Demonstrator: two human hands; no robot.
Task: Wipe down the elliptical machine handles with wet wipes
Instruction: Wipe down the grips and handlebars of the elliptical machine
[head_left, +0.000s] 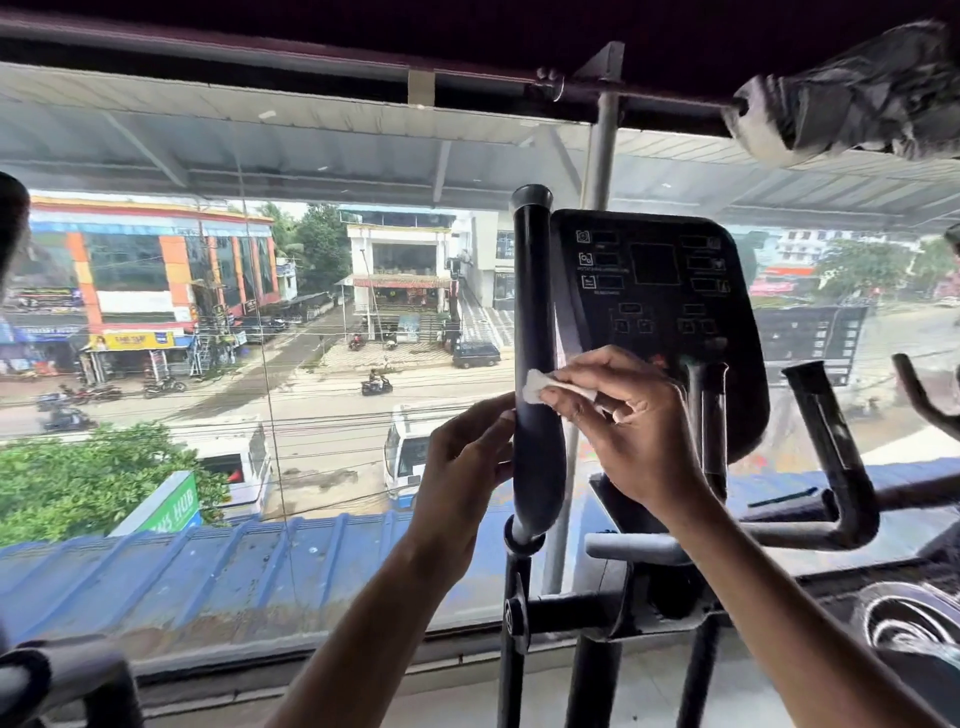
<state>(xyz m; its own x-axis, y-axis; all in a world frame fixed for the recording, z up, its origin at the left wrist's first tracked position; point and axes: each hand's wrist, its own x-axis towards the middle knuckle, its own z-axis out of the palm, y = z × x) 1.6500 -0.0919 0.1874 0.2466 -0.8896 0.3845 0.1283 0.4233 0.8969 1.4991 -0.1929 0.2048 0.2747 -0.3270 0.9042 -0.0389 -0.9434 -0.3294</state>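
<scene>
Bare forearms (779, 597) reach up to the tall black handle (532, 291) beside the console (654, 291); left hand (462, 467) fingers loosely bent, touching its left edge, right hand (623, 426) fingers pinching a white wet wipe (537, 387) against its middle.

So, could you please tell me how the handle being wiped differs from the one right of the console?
The left handle has the right hand holding a wipe against it and the left hand touching it; the right handle is untouched. The left handle rises above the console; the right handle ends lower. Both are black tubes.
</scene>
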